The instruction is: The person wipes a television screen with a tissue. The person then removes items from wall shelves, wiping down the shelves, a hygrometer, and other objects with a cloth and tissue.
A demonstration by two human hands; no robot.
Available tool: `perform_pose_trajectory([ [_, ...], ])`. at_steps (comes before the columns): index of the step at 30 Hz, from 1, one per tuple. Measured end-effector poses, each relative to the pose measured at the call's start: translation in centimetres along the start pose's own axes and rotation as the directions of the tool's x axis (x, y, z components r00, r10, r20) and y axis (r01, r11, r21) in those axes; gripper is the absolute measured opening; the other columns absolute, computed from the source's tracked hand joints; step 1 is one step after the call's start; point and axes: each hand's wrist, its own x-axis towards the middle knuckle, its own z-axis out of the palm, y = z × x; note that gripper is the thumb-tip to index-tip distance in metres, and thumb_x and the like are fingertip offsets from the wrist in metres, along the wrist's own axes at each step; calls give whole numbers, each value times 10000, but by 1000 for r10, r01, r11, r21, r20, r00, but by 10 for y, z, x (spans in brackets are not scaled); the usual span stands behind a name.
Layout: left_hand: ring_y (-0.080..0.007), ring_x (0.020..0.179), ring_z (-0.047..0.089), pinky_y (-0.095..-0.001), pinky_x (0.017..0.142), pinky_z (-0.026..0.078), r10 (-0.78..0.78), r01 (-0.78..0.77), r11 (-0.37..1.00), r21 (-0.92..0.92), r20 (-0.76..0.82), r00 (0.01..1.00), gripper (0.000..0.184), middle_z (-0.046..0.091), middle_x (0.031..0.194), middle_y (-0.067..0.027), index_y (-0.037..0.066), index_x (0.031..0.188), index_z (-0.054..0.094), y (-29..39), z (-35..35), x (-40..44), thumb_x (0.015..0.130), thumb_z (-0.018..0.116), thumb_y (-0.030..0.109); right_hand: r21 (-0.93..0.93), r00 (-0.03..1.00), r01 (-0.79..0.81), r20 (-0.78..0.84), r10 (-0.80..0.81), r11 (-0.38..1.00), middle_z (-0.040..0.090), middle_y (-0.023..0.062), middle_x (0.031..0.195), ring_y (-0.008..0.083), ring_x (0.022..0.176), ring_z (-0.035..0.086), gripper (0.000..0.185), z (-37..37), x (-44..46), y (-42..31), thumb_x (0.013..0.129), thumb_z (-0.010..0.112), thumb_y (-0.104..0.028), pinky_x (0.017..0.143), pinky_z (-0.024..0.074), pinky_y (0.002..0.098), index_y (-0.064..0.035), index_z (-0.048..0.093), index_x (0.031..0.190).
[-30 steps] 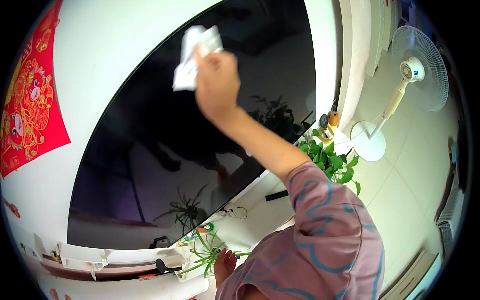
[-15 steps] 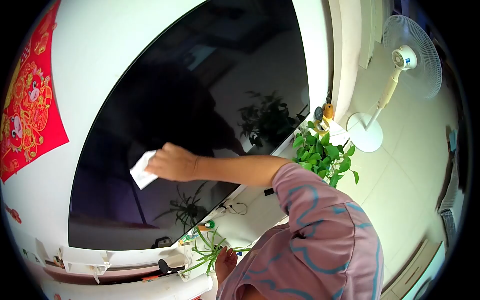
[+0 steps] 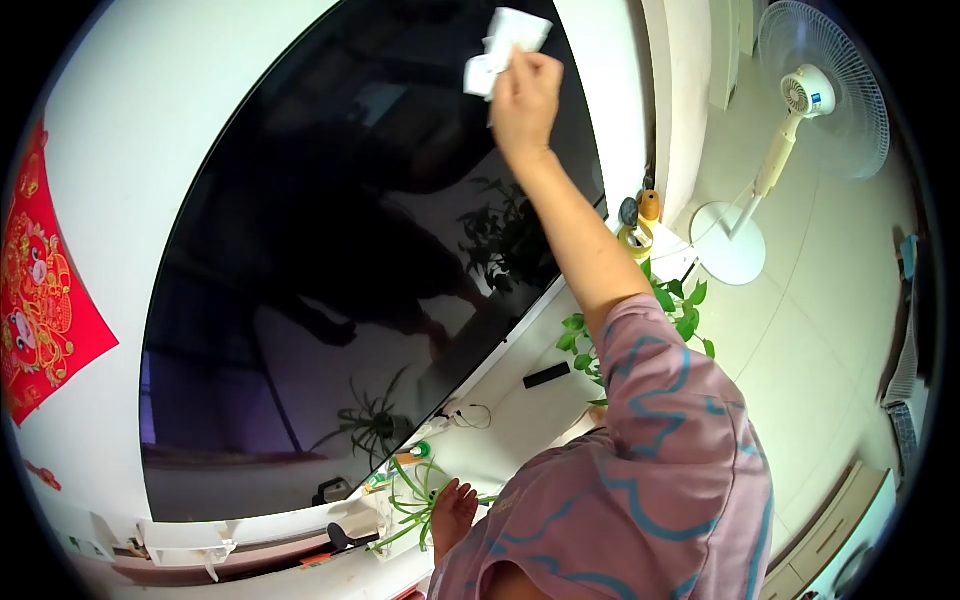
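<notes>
White cloth (image 3: 517, 36), apparently, pinched in right hand (image 3: 527, 105).

Television (image 3: 300, 250), one: large, flat, glossy black, reflective, display dark, slim-edged. White cloth (image 3: 517, 32), one: thin, creased, loosely folded, corners splayed; before the former's upper right portion, contact unclear.

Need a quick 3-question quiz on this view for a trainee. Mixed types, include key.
1. Open question: what is the right hand holding in front of the black screen?

2. True or false: the left hand lies flat on that screen.

3. Multiple choice: the wall hanging at the picture's left is mainly
A) green
B) red
C) blue

Key:
1. A white cloth.
2. False; it is below the screen, beside the spider plant.
3. B
</notes>
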Motion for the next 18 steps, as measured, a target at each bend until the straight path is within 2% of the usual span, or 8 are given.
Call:
perform_pose_trajectory([
  [2, -229, 905, 624, -359, 843, 516, -7, 8, 999, 36, -26, 1000, 263, 646, 1023, -100, 68, 1160, 560, 3, 3, -3, 901, 536, 109, -39, 982, -188, -31, 187, 981, 508, 166, 1025, 277, 913, 536, 290, -8, -2, 33, 861, 563, -81, 820, 457, 329, -25, 634, 1137],
  [4, -224, 900, 625, -359, 837, 517, -6, 7, 999, 31, -38, 999, 262, 645, 1023, -100, 66, 1159, 559, 4, 3, -6, 902, 535, 110, 9, 924, -378, -66, 378, 926, 498, 149, 1021, 286, 915, 543, 301, -14, -10, 60, 865, 548, -72, 803, 469, 340, -41, 639, 1151],
  [9, -207, 871, 627, -352, 808, 521, 29, -27, 999, 38, -70, 997, 247, 649, 1004, -96, 63, 1147, 570, -1, -7, -13, 908, 534, 113, -3, 768, -639, -56, 638, 769, 486, 160, 1031, 284, 936, 525, 266, -21, -26, 86, 892, 506, -132, 874, 420, 336, -14, 651, 1081],
  [11, -207, 867, 627, -351, 806, 521, 18, -16, 999, 27, -79, 997, 248, 650, 999, -96, 63, 1150, 568, -6, -19, -13, 909, 535, 115, -28, 767, -640, -89, 635, 768, 492, 166, 1016, 309, 934, 524, 248, -13, -34, 78, 889, 501, -118, 875, 419, 344, -9, 652, 1051],
  [12, -207, 863, 628, -349, 805, 521, 11, -9, 1000, 22, -85, 996, 249, 651, 995, -96, 63, 1152, 567, -9, -24, -15, 911, 536, 116, -77, 823, -565, -126, 554, 821, 494, 167, 1008, 314, 939, 526, 246, -11, -34, 48, 888, 505, -114, 878, 420, 351, -8, 651, 1055],
  [14, -210, 869, 629, -348, 804, 520, 7, -7, 1000, -1, -88, 996, 256, 649, 1000, -96, 63, 1162, 562, -11, -27, -22, 914, 536, 122, 26, 903, -400, -164, 398, 916, 509, 157, 1016, 289, 930, 540, 213, 0, -40, -1, 852, 548, -94, 861, 434, 338, -3, 654, 1014],
  [16, -209, 871, 627, -346, 803, 519, 10, -7, 1000, 21, -144, 989, 255, 647, 1006, -98, 62, 1161, 564, -10, -27, -30, 915, 538, 126, 60, 956, -263, -118, 269, 963, 517, 145, 1001, 284, 920, 544, 229, 2, -53, -54, 840, 562, -23, 834, 448, 324, 2, 647, 1050],
  [18, -209, 875, 623, -347, 808, 517, 19, -17, 1000, 17, -109, 994, 264, 642, 1017, -100, 63, 1170, 558, -9, -38, -32, 915, 541, 129, 114, 985, -158, -45, 164, 981, 514, 138, 991, 272, 887, 539, 238, 1, -73, -107, 839, 578, 5, 790, 453, 328, -4, 646, 1067],
])
